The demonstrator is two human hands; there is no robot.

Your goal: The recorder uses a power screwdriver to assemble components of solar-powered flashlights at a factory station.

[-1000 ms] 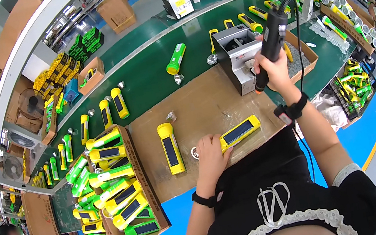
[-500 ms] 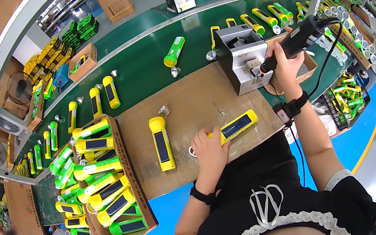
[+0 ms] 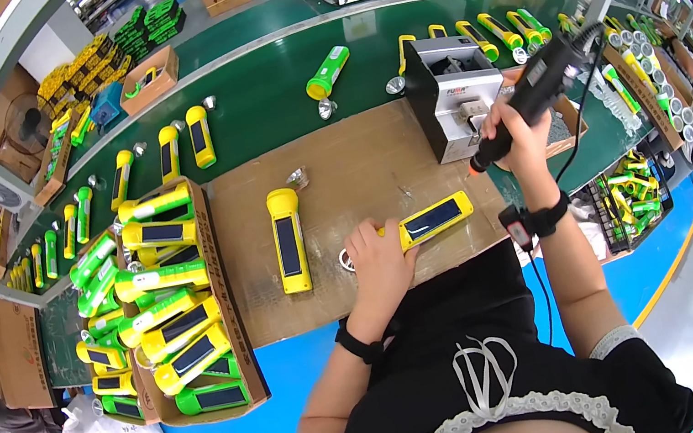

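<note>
My left hand (image 3: 380, 259) is closed over the head end of a yellow flashlight (image 3: 435, 219) that lies on the cardboard sheet, its dark solar panel facing up. A white ring shows beside my fingers. My right hand (image 3: 521, 135) grips a black electric screwdriver (image 3: 540, 80), its orange-tipped nose pointing down and left above the cardboard, apart from the flashlight. A grey and black screw feeder box (image 3: 457, 95) stands just beyond the screwdriver tip. Left of my left hand lies a second yellow flashlight (image 3: 289, 240), with a small reflector piece (image 3: 297, 178) near its head.
A carton (image 3: 246, 355) piled with green and yellow flashlights stands at left. More flashlights and reflectors line the green bench (image 3: 271, 104). A black crate (image 3: 615, 215) of flashlights sits low at right. The screwdriver's cable hangs beside my right arm. Other people work at both sides.
My right hand has drawn the screwdriver away from the screw feeder, down and left toward the flashlight. My left hand still holds the flashlight. The whole view has shifted slightly.
</note>
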